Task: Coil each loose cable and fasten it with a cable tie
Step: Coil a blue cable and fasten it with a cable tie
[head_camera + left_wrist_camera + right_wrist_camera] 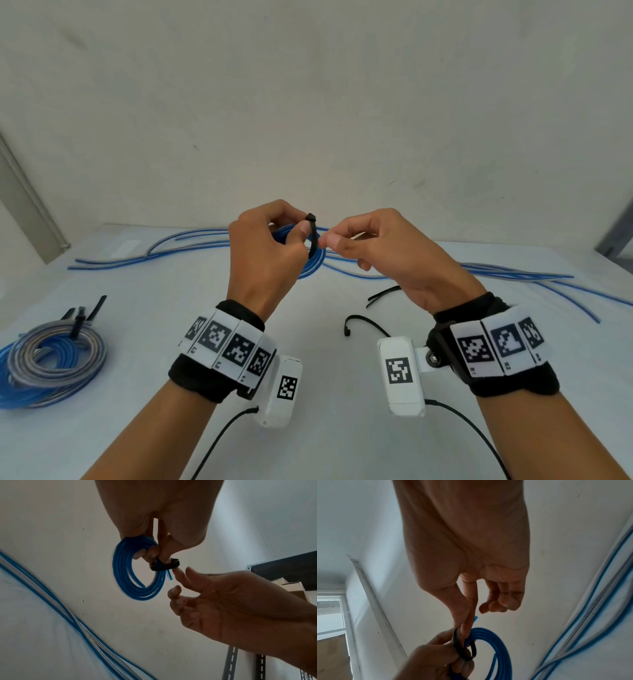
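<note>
Your left hand [265, 253] grips the blue coil [126, 573]; beside it, your right hand [380, 253] pinches its black cable tie [312, 236].

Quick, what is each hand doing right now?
Left hand: holds the blue cable coil and the black cable tie looped round it.
Right hand: thumb and forefinger pinch the cable tie.

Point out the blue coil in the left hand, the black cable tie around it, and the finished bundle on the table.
blue coil [123, 574]: left wrist view, left arc.
black cable tie [164, 566]: left wrist view, looped strap.
finished bundle [51, 363]: head view, coiled strands.
</note>
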